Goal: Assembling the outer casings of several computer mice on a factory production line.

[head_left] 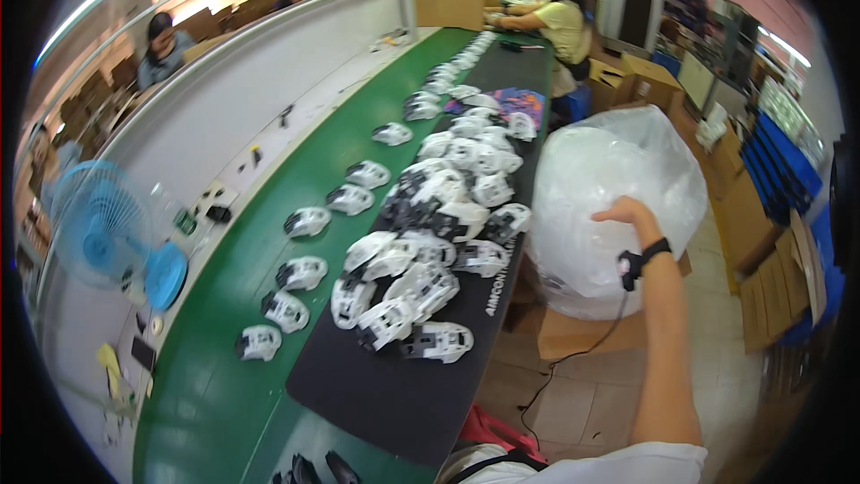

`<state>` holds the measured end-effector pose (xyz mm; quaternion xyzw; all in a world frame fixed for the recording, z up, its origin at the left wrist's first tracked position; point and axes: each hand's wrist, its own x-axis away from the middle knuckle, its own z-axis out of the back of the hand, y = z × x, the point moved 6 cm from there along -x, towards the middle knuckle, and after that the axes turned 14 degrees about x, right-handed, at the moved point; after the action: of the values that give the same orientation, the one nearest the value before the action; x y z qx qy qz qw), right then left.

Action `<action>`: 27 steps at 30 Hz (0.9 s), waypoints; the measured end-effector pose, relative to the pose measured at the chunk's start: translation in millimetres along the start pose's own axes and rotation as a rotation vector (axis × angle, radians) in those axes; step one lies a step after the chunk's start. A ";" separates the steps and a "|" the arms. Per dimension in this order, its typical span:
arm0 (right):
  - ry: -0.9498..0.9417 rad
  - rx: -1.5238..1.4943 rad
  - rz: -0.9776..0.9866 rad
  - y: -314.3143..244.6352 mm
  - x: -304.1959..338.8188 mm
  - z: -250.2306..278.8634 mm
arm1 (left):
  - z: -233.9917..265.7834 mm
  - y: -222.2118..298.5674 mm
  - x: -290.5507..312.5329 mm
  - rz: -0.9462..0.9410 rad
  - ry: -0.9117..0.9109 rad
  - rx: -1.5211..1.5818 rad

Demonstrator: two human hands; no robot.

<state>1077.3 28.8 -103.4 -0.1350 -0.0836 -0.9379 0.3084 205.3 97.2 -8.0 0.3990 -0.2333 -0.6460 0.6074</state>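
My right hand (632, 217) reaches over a large bulging clear plastic bag (618, 166) to the right of the bench. Its visible fingers are stretched out to the left, and I see nothing held in them; whether they touch the plastic I cannot tell. My left hand is out of the picture. A heap of white and black computer mouse shells (439, 188) lies on a long black mat (367, 394). More shells, such as this single mouse shell (307, 221), stand in a loose row on the green bench surface (206, 394). Several dark curved parts (309, 471) lie at the lower edge.
A cardboard box (573, 336) is under the bag. A black cable (573, 356) hangs from the strap on my right wrist. At the left stands a blue fan (98, 224). A person in a yellow top (564, 31) works at the far end. Cartons (752, 215) line the right side.
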 end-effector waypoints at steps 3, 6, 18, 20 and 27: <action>0.027 -0.049 -0.067 14.0 48.7 60.6 | -11.3 6.6 -7.9 -0.103 -0.038 0.019; 0.059 -0.201 -0.086 -49.5 81.1 96.0 | -0.2 13.6 1.2 -0.113 -0.016 0.008; 0.674 -0.557 1.077 -326.0 304.9 196.2 | 28.6 -14.1 51.7 -0.040 0.326 0.089; 0.622 -0.531 1.451 -404.1 396.6 181.3 | 46.2 -33.7 83.1 0.047 0.409 0.068; 0.247 -0.441 2.198 -506.5 544.1 105.9 | 13.0 -39.6 105.0 0.034 0.423 0.047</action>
<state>373.4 154.9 125.7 -0.0932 0.2793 -0.1587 0.9424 177.1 -1.1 -56.1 0.5360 -0.1222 -0.5319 0.6441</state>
